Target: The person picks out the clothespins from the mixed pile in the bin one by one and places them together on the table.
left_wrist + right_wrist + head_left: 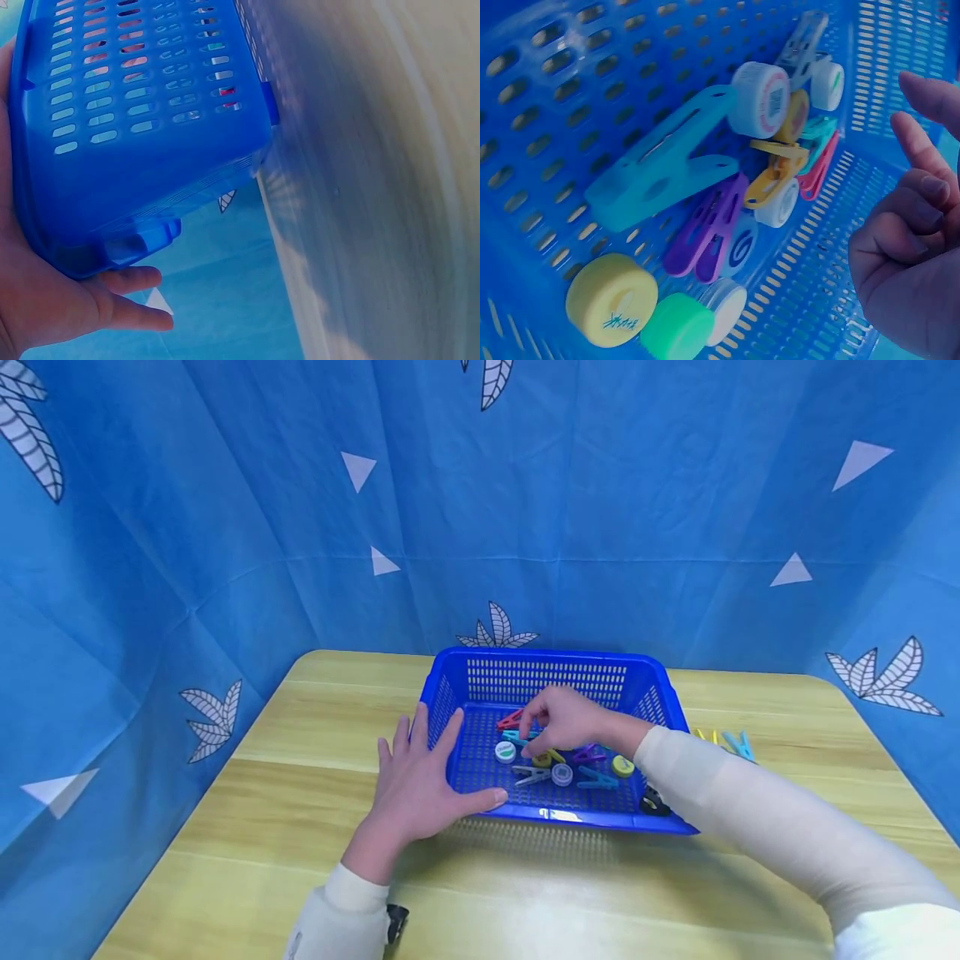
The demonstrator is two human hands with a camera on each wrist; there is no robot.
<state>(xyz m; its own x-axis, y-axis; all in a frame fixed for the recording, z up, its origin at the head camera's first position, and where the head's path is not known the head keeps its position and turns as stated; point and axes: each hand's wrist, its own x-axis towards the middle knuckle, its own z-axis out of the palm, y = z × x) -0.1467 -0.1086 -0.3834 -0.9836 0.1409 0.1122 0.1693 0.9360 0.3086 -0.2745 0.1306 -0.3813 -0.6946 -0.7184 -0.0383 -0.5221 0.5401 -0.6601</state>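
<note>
A blue plastic basket holds clothespins and bottle caps. My left hand rests on its left front corner with fingers spread; in the left wrist view the basket wall sits against the palm. Over the basket's contents hovers my right hand, holding nothing. Its thumb and index finger stand apart, the other fingers curled, in the right wrist view. Below it lie a light-blue clothespin, a purple clothespin, a yellow clothespin, a red clothespin, a yellow cap and a white cap.
On the table to the right of the basket lie yellow clothespins and a light-blue clothespin, partly behind my right sleeve. The wooden table extends left and in front of the basket. A blue curtain hangs behind.
</note>
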